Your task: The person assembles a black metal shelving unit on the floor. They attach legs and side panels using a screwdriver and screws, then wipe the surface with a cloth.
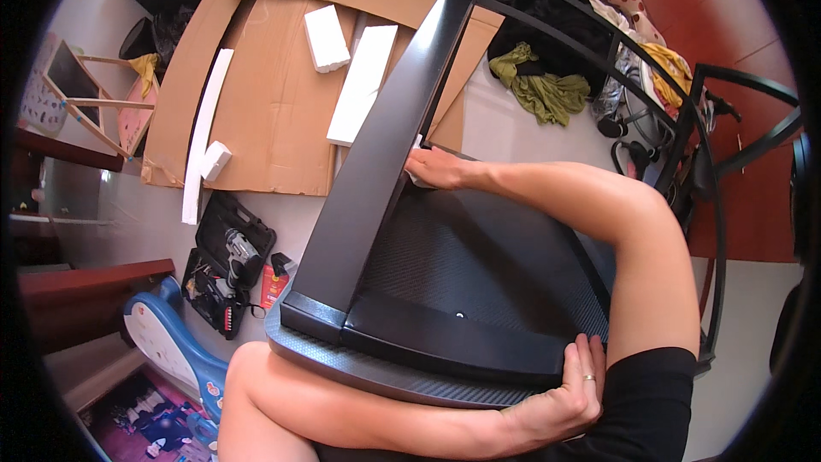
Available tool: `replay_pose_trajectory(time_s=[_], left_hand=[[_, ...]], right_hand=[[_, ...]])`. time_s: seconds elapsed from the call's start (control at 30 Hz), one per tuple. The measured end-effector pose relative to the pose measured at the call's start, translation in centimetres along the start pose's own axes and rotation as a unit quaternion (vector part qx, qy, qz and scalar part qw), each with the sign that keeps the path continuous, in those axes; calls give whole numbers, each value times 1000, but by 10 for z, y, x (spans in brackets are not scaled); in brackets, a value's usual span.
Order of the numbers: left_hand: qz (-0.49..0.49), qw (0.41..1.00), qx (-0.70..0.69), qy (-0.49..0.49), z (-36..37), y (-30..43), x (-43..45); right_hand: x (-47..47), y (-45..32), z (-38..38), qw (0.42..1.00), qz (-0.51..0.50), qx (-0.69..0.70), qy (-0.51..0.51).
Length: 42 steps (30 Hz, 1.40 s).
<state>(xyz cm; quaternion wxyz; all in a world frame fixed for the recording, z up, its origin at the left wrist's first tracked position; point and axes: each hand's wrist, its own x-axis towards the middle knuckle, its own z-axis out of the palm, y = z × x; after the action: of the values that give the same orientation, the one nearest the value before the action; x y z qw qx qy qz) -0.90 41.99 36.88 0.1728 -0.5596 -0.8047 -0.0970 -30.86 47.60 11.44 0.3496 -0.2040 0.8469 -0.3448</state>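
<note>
A large black assembly, with a broad metal beam (385, 115) and a carbon-patterned panel (474, 250), fills the middle of the view. My right hand (439, 168) reaches in beside the beam, its fingers pressing a small white piece (421, 181), perhaps cloth or paper, against the assembly. At the near right corner, my left hand (584, 378), with a ring on one finger, grips the end of the black crosspiece (455, 348) above the panel's curved edge. A small shiny round fitting (460, 315) shows near that crosspiece. The left thumb is hidden.
Flattened cardboard (276, 96) with white foam blocks (362, 86) lies at the upper left. An open tool case (215, 295) with a cordless drill (241, 250) is on the floor, near a blue-and-white plastic item (173, 340). Black metal framework (689, 122) and a green cloth (545, 90) are on the right.
</note>
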Motion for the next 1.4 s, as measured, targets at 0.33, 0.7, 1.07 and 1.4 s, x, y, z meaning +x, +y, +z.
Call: replay_pose_trajectory(time_s=[0.33, 0.7, 1.07, 1.4], left_hand=[[71, 997, -3, -28, 6, 16, -16], [85, 996, -19, -1, -16, -45, 5], [94, 983, -118, -106, -38, -49, 22], [81, 988, -70, -107, -37, -41, 19]], right_hand=[[93, 111, 2, 999, 1, 7, 42], [-137, -50, -36, 989, -1, 105, 105], [-523, -86, -14, 887, -57, 130, 439], [-768, -27, 46, 541, 244, -109, 798]])
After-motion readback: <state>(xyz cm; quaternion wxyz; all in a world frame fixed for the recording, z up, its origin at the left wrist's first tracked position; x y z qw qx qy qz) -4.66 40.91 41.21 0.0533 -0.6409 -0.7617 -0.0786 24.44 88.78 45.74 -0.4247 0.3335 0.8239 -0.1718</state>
